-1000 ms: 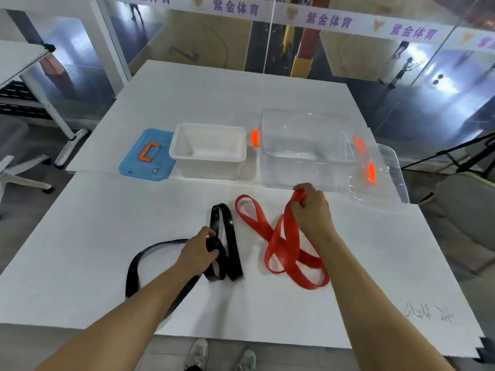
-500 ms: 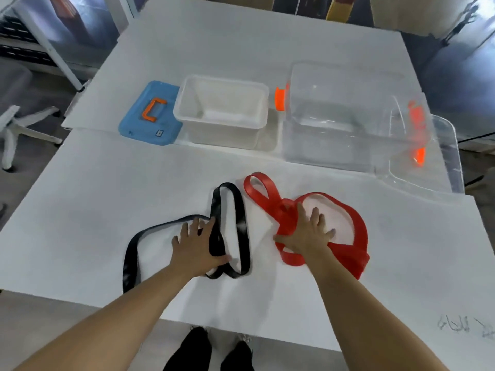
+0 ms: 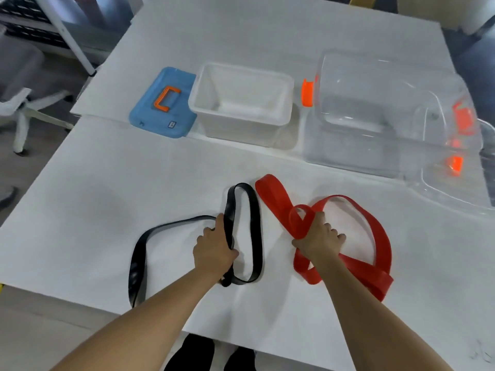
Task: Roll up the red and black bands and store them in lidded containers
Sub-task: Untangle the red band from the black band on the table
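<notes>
A view from a person's head looks down at a white table [image 3: 80,223], with both bare forearms reaching forward from the bottom edge.

The left hand [image 3: 214,247] rests on the black band [image 3: 255,236], which lies in loose loops on the table in front of the person. Its fingers curl down over a strand where the loops cross; the fingertips are hidden beneath the hand, so how tightly they grip is unclear. One loop trails off to the left and its near end slips behind the left forearm.

Just to the right, the right hand [image 3: 318,238] holds the red band [image 3: 377,236], with a short turn of band wrapped over the thumb side. The fingers are bent and close together on top of the band, their tips hard to make out. The red band's near end is partly covered by the right forearm.

Farther back stands an open white container [image 3: 241,124], with a blue lid [image 3: 160,116] bearing an orange handle lying flat just beside it on the left. To the right stands a clear container [image 3: 361,145] with orange clips; its edges are blurred. A clear lid [image 3: 455,191] beside it runs off the right edge of the view.

Dark shoes show below the table edge.
</notes>
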### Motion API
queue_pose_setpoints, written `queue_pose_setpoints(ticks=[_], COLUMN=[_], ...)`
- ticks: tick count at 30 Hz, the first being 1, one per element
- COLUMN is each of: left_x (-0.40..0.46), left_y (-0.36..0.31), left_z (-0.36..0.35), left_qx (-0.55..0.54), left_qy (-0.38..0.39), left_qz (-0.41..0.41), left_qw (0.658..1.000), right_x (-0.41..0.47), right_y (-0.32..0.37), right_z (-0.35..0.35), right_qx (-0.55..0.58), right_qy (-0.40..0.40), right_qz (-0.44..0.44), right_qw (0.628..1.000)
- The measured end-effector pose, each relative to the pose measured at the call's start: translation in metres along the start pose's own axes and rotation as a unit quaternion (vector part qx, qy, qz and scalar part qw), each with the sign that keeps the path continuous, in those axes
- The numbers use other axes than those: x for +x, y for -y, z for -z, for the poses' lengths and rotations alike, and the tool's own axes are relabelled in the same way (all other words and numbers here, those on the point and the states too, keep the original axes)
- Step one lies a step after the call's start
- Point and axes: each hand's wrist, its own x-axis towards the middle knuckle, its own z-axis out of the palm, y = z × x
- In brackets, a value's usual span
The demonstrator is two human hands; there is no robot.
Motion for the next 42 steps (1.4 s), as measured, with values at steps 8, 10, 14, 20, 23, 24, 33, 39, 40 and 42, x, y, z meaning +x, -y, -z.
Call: queue_pose_setpoints(ticks=[8, 10, 14, 20, 23, 24, 33, 39, 40, 42], left_x=[-0.024, -0.034, -0.054, -0.086, -0.096, -0.099, -0.122, -0.126, -0.127, -0.129], left_y=[0.029, 0.039, 0.059, 0.074, 0.082, 0.084, 0.103, 0.092, 0.087, 0.076], left_z=[0.029, 0.041, 0.069, 0.112, 0.124, 0.127, 0.131, 0.129, 0.13, 0.131], left_qx=[-0.176, -0.21, -0.278, -0.248, -0.207, -0.197, -0.158, -0.145, -0.144, -0.147], left_qy=[0.004, -0.017, -0.09, -0.135, -0.124, -0.119, -0.076, -0.062, -0.063, -0.065], left_qz=[-0.031, -0.027, -0.021, -0.035, -0.042, -0.049, -0.073, -0.112, -0.124, -0.148], left_qw=[0.984, 0.977, 0.956, 0.959, 0.969, 0.972, 0.982, 0.981, 0.98, 0.976], right_x=[-0.01, -0.013, -0.023, -0.039, -0.049, -0.052, -0.073, -0.091, -0.095, -0.104], right_y=[0.005, 0.01, 0.036, 0.106, 0.148, 0.162, 0.216, 0.175, 0.164, 0.14], right_z=[0.005, 0.011, 0.026, 0.055, 0.069, 0.072, 0.043, 0.03, 0.03, 0.033], right_qx=[0.138, 0.168, 0.218, 0.243, 0.224, 0.214, 0.165, 0.278, 0.287, 0.309], right_qy=[0.022, 0.018, -0.001, -0.038, -0.045, -0.045, 0.092, 0.081, 0.075, 0.097], right_qz=[0.035, 0.04, 0.08, 0.196, 0.259, 0.281, 0.329, 0.288, 0.283, 0.283], right_qw=[0.99, 0.985, 0.973, 0.949, 0.939, 0.934, 0.925, 0.913, 0.912, 0.903])
